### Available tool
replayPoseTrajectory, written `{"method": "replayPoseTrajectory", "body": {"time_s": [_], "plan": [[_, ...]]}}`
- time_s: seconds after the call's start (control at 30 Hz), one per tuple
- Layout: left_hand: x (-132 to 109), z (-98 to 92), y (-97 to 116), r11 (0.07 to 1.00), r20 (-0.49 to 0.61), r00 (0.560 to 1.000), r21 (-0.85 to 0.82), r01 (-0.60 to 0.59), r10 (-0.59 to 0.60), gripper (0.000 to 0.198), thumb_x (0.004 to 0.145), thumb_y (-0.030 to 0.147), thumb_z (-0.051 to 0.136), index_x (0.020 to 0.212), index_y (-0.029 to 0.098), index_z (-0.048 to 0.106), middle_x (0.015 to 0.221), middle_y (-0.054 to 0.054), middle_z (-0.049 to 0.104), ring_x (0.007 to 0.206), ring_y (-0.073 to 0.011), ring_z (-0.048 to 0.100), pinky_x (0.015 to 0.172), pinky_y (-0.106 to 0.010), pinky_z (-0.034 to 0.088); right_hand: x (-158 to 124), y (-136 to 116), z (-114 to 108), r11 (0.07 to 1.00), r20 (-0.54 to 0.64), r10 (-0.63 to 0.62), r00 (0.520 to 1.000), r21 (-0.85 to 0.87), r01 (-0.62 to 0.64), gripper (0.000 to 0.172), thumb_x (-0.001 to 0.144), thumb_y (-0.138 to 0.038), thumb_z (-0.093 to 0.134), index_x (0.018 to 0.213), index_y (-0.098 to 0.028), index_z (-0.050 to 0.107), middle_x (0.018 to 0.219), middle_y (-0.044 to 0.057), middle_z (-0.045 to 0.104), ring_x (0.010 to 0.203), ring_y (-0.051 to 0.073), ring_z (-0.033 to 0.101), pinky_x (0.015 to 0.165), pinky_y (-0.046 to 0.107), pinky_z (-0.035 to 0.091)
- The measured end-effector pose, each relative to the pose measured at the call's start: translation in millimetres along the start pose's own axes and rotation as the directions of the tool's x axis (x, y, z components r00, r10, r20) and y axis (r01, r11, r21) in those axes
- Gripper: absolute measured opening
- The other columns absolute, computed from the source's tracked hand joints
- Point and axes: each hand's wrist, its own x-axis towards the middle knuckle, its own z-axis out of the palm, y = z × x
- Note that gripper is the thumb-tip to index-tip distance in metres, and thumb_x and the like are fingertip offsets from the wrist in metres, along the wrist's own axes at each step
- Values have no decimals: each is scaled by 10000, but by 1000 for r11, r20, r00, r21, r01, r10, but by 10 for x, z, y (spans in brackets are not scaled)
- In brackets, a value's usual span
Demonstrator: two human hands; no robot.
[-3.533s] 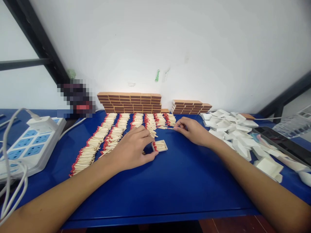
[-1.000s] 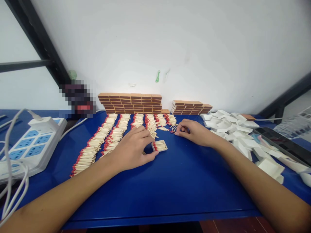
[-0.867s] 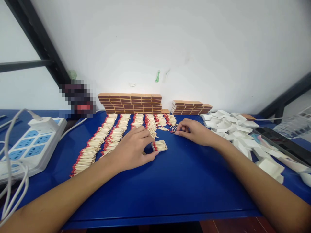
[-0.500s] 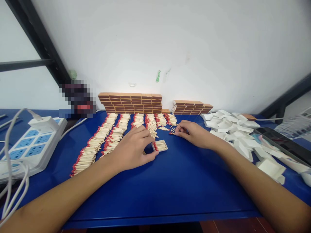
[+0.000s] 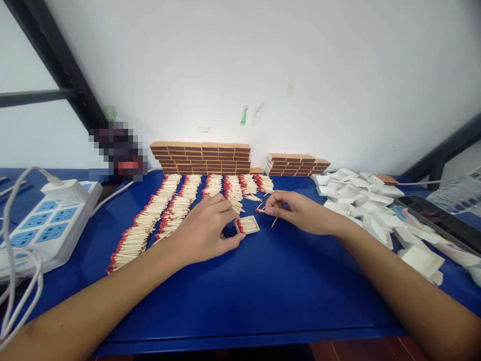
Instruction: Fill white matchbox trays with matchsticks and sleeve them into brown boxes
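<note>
Wooden match (image 5: pixel 262 210), right hand (image 5: pixel 295 210) pinching, left hand (image 5: pixel 206 228) arched

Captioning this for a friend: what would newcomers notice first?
Rows of red-tipped matches, left and centre on the blue table, partly hidden by the left hand, probably come first. Then brick-like matchbox stacks along the back wall, and the heap of white trays at right.

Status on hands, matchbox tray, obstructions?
Left hand pinching matchbox tray; right hand at loose matches. Tray open-topped, holding matches. No obstruction visible between right hand and tray.
</note>
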Motion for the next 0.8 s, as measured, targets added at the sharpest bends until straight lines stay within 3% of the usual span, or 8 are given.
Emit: {"method": "replayPoseTrajectory", "body": {"time_s": [0.27,0.43,0.67,0.8], "plan": [[-3,3,7,1000,5,1000,-3,-4,4,194,949,383,713,1014,201,725,925,-53,688,945,-242,608,869,-403,513,-36,-271,241,981,-34,-169,985,-97,165,286,1052,-464,559,921,-233,664,861,43,630,784,195,565,710,329,448],[-4,-4,14,1000,1,1000,-3,-8,8,195,946,374,719,1007,189,726,902,-48,675,919,-237,595,847,-398,511,-52,-332,326,977,-33,-197,980,-95,193,217,1054,-406,569,956,-239,666,884,42,620,798,195,578,720,333,461],[-2,2,17,1000,0,1000,-16,1,-1,186,959,369,703,996,190,743,889,-49,687,928,-237,606,866,-409,517,-47,-153,106,968,-110,-176,978,-203,151,242,1043,-412,564,941,-235,694,896,57,647,787,199,584,722,340,460],[-6,6,13,999,5,1000,-39,14,-13,191,959,367,704,972,182,749,887,-53,697,926,-237,612,870,-413,518,-74,31,-109,973,-21,-78,997,-219,72,201,969,-426,641,978,-246,731,931,66,659,801,214,592,710,346,464]]}}
